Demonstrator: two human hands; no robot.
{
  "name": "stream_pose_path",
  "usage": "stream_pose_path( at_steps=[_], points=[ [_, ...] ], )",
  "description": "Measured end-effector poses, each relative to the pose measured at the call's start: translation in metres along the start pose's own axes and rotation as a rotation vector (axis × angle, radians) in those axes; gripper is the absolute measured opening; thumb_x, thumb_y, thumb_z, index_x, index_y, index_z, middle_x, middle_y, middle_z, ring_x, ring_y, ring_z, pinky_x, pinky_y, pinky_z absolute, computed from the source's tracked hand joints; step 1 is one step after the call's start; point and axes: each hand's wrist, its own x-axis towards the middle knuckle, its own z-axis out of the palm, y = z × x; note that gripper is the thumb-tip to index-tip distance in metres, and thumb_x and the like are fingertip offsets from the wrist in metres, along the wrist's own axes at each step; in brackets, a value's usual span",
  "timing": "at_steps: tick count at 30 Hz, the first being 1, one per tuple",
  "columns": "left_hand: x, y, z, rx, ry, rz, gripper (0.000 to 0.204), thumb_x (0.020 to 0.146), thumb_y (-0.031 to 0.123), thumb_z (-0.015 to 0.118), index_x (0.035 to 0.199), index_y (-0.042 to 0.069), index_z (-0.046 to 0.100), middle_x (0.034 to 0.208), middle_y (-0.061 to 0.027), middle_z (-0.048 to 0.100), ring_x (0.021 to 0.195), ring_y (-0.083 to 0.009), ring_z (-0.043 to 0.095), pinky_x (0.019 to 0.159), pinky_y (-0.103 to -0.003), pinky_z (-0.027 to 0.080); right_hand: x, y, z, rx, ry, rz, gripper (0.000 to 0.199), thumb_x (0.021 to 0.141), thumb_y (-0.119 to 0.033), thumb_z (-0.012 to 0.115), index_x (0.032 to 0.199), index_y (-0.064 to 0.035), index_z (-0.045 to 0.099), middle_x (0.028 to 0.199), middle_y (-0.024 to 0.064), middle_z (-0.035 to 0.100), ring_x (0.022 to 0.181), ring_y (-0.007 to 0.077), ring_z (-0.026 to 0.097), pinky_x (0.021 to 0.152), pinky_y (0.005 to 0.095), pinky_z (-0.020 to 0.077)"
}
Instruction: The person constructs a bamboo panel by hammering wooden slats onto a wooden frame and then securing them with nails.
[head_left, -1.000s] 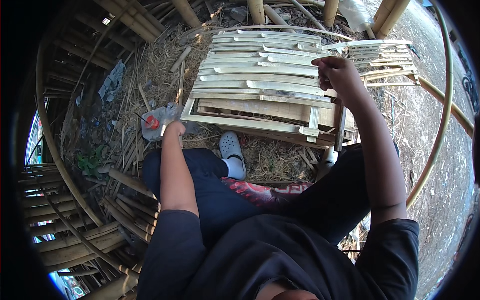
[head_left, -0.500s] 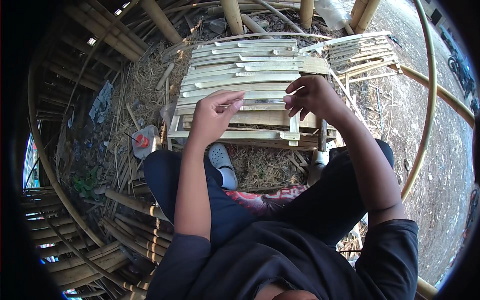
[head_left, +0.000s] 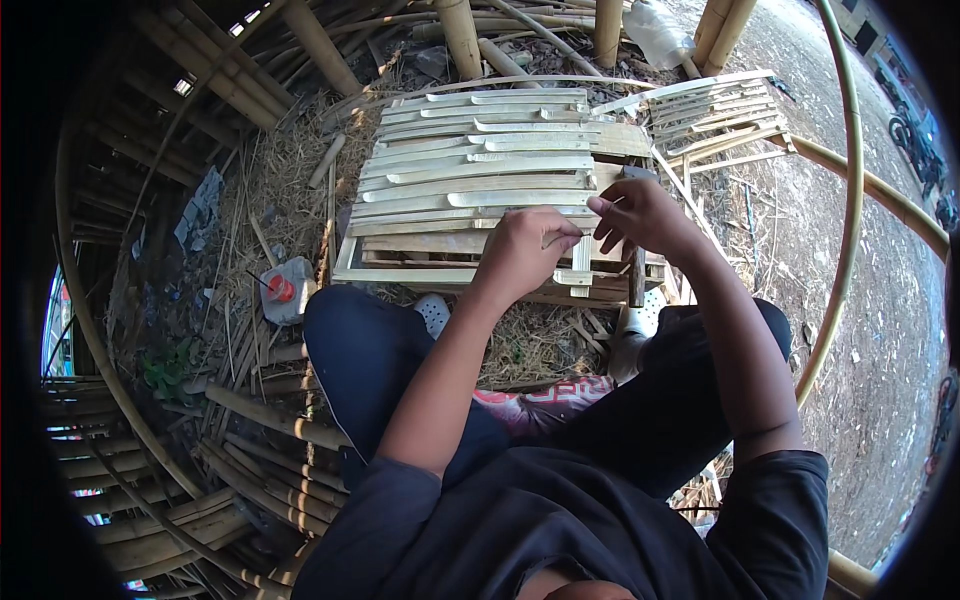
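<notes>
My left hand (head_left: pixel 525 250) hovers over the lower right part of a slatted bamboo panel (head_left: pixel 480 199), thumb and fingertips pinched together. Close beside it, my right hand (head_left: pixel 645 215) is above the panel's right upright strip (head_left: pixel 580 258), its thumb and index finger also drawn together. Whatever sits between the fingertips of either hand is too small to make out. A hammer with a dark handle (head_left: pixel 637 280) lies partly under my right hand. Pale split slats run across the panel in rows, with a gap above its lowest slat.
A smaller slatted frame (head_left: pixel 715 115) stands at the far right. A red cup (head_left: pixel 281 289) in clear plastic rests on the left. Bamboo poles (head_left: pixel 270 415) lie at the lower left, and a curved pole (head_left: pixel 852 200) arches on the right. Dry straw covers the ground.
My left hand has moved right and slightly nearer to me, close to my right hand. The right hand has shifted a little right and nearer. My left knee now covers more of the left shoe.
</notes>
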Motion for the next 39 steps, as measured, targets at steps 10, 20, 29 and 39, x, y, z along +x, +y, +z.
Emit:
stream_pose_path(
  at_steps=[10, 20, 29, 39],
  points=[
    [0.058, -0.056, 0.023, -0.094, -0.006, -0.152, 0.019, 0.093, 0.021, 0.075, 0.104, 0.006, 0.078, 0.101, -0.0073, 0.079, 0.097, -0.0162, 0.075, 0.088, -0.031, 0.056, 0.024, 0.069, -0.029, -0.759, 0.155, 0.418, 0.055, 0.097, -0.043, 0.063, 0.096, 0.0119, 0.071, 0.093, 0.0307, 0.072, 0.089, 0.0387, 0.074, 0.083, 0.0455, 0.0593],
    [0.052, -0.117, 0.061, -0.135, 0.136, 0.178, 0.016, 0.085, 0.018, 0.083, 0.096, 0.007, 0.080, 0.097, -0.0064, 0.077, 0.098, -0.0198, 0.070, 0.091, -0.034, 0.054, 0.037, 0.108, 0.002, -0.563, 0.002, 0.571, 0.053, 0.088, -0.037, 0.070, 0.099, 0.0148, 0.070, 0.091, 0.0293, 0.073, 0.072, 0.0369, 0.075, 0.066, 0.0443, 0.0617],
    [0.055, -0.128, 0.073, 0.006, 0.175, 0.207, 0.015, 0.080, 0.025, 0.086, 0.089, 0.014, 0.082, 0.101, -0.0014, 0.072, 0.104, -0.0236, 0.064, 0.094, -0.037, 0.051, 0.022, 0.067, -0.019, -0.072, 0.383, 0.617, 0.021, 0.085, -0.008, 0.052, 0.081, 0.0100, 0.061, 0.071, 0.0137, 0.063, 0.056, 0.0259, 0.063, 0.049, 0.0449, 0.0481],
    [0.058, -0.118, 0.086, 0.212, 0.319, 0.274, 0.017, 0.079, 0.034, 0.085, 0.088, 0.020, 0.083, 0.111, 0.0011, 0.072, 0.119, -0.0226, 0.059, 0.101, -0.042, 0.044, 0.023, 0.076, -0.017, 0.193, 0.402, 0.541, 0.048, 0.084, -0.040, 0.084, 0.065, -0.0039, 0.060, 0.057, 0.0065, 0.055, 0.047, 0.0182, 0.052, 0.046, 0.0353, 0.0444]
  ],
)
